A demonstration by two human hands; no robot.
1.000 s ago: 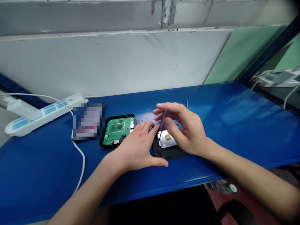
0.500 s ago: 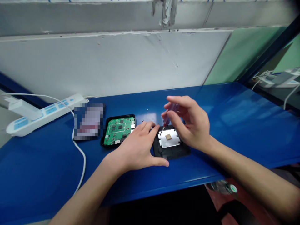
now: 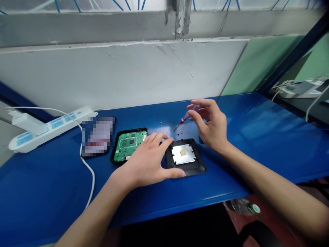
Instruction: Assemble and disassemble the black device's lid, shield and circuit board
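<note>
The black lid (image 3: 199,165) lies on the table (image 3: 169,202) in front of the person, its inner side up, with a silver plate (image 3: 187,158) and a small tan pad (image 3: 182,152) on it. The left hand (image 3: 147,163) rests over the lid's left side, its grip spread wide: forefinger at the lid's far left corner, thumb at its near edge, pinching nothing. The right hand (image 3: 214,125) is beyond the lid's right side, its grip pinching the screwdriver (image 3: 185,118) by the handle between thumb and fingers. The shaft slants down to the left, its tip just beyond the lid's far edge, near two dark screws (image 3: 180,134). Whether the tip touches the table or carries a screw is too small to tell. Another small piece (image 3: 161,122) lies farther beyond the lid, and the green board (image 3: 125,147) sits in its case left of the lid, partly behind the left hand.

The step in hand appears to be screw work on the plate, with a screw either fetched or set down beyond the lid. The next move likely calls for a light, exact touch of the tip and a firm lid.
</note>
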